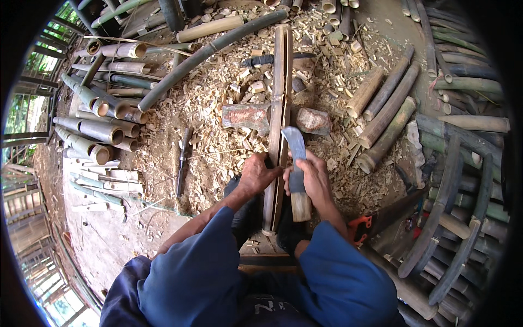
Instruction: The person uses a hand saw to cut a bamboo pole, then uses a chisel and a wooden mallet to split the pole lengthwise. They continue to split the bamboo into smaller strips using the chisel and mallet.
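A long bamboo pole (279, 71), with a dark split along its length, runs from between my feet away from me. It rests across a short log (246, 117) that shows on both sides of it. My left hand (258, 173) is closed on the pole's left side, the thumb pointing across it. Just to the right, my right hand (317, 177) grips a hooked billhook (295, 143) by its dark-wrapped part, the pale wooden butt pointing back at me. The curved blade tip lies close beside the pole; whether it touches I cannot tell. The right fingertips are near the slit.
Wood chips (212, 158) cover the ground. Cut bamboo lengths (111, 131) are piled at left, with more (388, 131) at right. A dark, narrow tool (183, 162) lies left of my hands. At lower right sits an orange-handled saw (361, 228) near a bamboo rack (463, 240).
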A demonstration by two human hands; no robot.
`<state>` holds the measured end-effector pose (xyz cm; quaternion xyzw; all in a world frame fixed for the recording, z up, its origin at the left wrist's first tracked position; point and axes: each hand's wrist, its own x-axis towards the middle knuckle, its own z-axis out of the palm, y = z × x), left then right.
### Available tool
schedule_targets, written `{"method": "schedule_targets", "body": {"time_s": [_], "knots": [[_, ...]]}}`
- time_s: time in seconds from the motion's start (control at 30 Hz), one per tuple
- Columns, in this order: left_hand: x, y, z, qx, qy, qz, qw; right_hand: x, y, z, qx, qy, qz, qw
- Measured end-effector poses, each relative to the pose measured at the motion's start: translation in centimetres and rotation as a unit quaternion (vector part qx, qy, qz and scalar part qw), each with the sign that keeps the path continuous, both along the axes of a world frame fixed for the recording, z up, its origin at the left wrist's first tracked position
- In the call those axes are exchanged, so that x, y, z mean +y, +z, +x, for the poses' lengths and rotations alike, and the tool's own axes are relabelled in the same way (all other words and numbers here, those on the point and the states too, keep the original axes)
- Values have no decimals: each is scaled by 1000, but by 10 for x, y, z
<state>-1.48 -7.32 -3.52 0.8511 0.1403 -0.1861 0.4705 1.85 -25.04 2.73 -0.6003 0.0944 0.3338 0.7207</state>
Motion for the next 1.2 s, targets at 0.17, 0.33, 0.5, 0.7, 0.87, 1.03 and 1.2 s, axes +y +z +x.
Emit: {"method": "schedule_targets", "body": {"time_s": [0.17, 0.33, 0.5, 0.7, 0.87, 1.03, 1.2], "knots": [[-5, 5, 5, -6, -10, -44, 999, -2, 9, 90, -120, -88, -17, 989], [2, -4, 1, 15, 3, -26, 1000, -11, 40, 22, -71, -42, -22, 996], [-1, 6, 5, 22, 5, -33, 999, -18, 37, -38, 31, -1, -83, 996], [-5, 10, 8, 47, 9, -35, 998, -16, 34, -42, 69, -2, -76, 995], [-2, 7, 6, 22, 5, -14, 1000, -7, 23, -26, 54, -15, -45, 997], [-2, 2, 3, 16, 7, -10, 1000, -1, 10, -13, 23, -16, -23, 999], [-4, -8, 3, -6, -17, -1, 1000, 9, -6, 33, -17, 0, -46, 999]]}}
